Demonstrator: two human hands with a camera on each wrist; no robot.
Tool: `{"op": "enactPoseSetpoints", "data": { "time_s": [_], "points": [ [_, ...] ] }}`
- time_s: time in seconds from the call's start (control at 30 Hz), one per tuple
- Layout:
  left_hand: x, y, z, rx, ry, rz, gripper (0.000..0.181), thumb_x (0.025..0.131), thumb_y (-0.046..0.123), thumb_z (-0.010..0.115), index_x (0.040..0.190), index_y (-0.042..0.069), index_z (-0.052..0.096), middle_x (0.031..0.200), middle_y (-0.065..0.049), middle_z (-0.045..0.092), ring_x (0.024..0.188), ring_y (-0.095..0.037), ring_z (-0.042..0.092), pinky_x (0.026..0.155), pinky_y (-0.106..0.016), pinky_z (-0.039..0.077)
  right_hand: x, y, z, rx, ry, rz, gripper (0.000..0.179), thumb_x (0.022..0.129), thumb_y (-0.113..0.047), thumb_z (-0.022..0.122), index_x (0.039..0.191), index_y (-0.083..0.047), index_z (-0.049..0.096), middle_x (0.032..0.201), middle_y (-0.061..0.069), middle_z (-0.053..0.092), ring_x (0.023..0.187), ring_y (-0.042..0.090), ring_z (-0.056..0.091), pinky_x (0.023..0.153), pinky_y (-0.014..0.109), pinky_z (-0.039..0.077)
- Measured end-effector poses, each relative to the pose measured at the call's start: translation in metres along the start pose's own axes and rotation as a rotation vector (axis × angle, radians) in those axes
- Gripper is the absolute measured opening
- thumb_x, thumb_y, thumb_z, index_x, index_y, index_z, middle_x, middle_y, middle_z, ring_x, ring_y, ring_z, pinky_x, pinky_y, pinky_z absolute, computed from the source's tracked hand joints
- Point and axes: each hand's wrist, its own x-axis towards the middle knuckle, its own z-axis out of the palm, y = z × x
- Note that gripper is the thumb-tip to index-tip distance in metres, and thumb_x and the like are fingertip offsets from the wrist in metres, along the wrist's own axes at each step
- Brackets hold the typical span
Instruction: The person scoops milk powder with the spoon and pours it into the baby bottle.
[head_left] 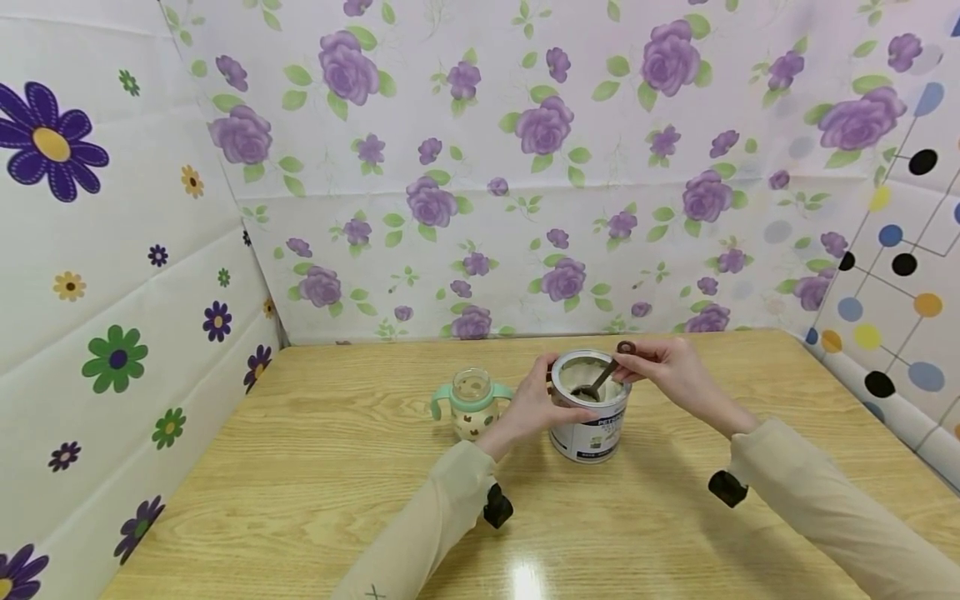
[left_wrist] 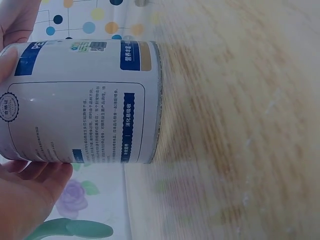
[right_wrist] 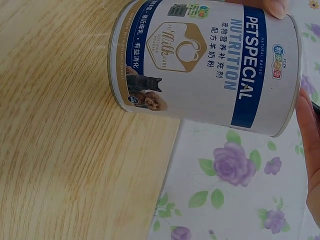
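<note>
A white and blue milk powder can (head_left: 588, 437) stands upright on the wooden table, its top uncovered and pale powder showing inside. My left hand (head_left: 534, 406) grips the can around its left side near the rim, thumb across the front; the left wrist view shows fingers (left_wrist: 57, 177) curled against its wall. With my right hand (head_left: 667, 371) I pinch the end of a dark brown spoon (head_left: 604, 377) at the can's right rim. Its bowl dips inside the mouth. The can's printed front (right_wrist: 200, 65) fills much of the right wrist view.
Just left of the can stands a baby bottle (head_left: 471, 412) with mint green handles, uncapped at the top, partly behind my left wrist. The wooden table (head_left: 337, 467) reaches back to a flowered cloth wall (head_left: 450, 167), with patterned cloth on both sides.
</note>
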Motion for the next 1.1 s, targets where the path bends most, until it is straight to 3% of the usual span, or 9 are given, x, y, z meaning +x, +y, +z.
{"op": "enactPoseSetpoints", "data": {
  "time_s": [0.4,0.63,0.8,0.93,1.1],
  "points": [
    [0.001,0.001,-0.001,0.003,-0.006,-0.024,0.084,0.067,0.028,0.081,0.132,0.012,0.031,0.123,-0.005,0.045,0.108,-0.022,0.047,0.082,-0.032,0.043,0.001,-0.003,0.0,0.032,0.011,0.031,0.02,0.09,-0.003,0.055,0.099,0.014,0.06,0.081,0.021,0.063,0.073,0.033,0.063,0.063,0.038,0.051],
    [0.001,-0.001,0.001,0.009,-0.005,-0.032,0.084,0.067,0.029,0.082,0.132,0.012,0.032,0.122,-0.004,0.045,0.108,-0.021,0.047,0.082,-0.031,0.042,-0.001,-0.019,0.003,0.066,0.034,0.052,0.017,0.09,0.004,0.051,0.098,0.017,0.059,0.082,0.029,0.061,0.071,0.036,0.062,0.063,0.041,0.05],
    [0.001,-0.002,0.001,-0.002,-0.002,-0.022,0.083,0.067,0.028,0.081,0.132,0.011,0.032,0.121,-0.005,0.045,0.108,-0.022,0.047,0.082,-0.032,0.042,0.0,-0.008,0.0,0.1,0.058,0.066,0.023,0.091,-0.002,0.054,0.097,0.02,0.057,0.081,0.026,0.062,0.07,0.031,0.063,0.063,0.037,0.051],
    [0.001,-0.002,0.001,-0.009,0.001,-0.02,0.082,0.068,0.026,0.081,0.132,0.011,0.032,0.122,-0.005,0.045,0.109,-0.022,0.047,0.082,-0.032,0.042,0.001,0.002,-0.001,0.13,0.089,0.123,0.028,0.09,-0.007,0.058,0.098,0.02,0.058,0.08,0.024,0.063,0.07,0.031,0.063,0.063,0.038,0.051],
    [0.001,-0.001,0.001,-0.019,0.001,-0.025,0.081,0.068,0.026,0.081,0.131,0.011,0.032,0.122,-0.006,0.045,0.11,-0.024,0.047,0.083,-0.034,0.042,0.002,0.003,0.0,0.171,0.119,0.173,0.028,0.089,-0.004,0.057,0.099,0.022,0.056,0.079,0.025,0.062,0.069,0.029,0.064,0.063,0.038,0.05]
  ]
}}
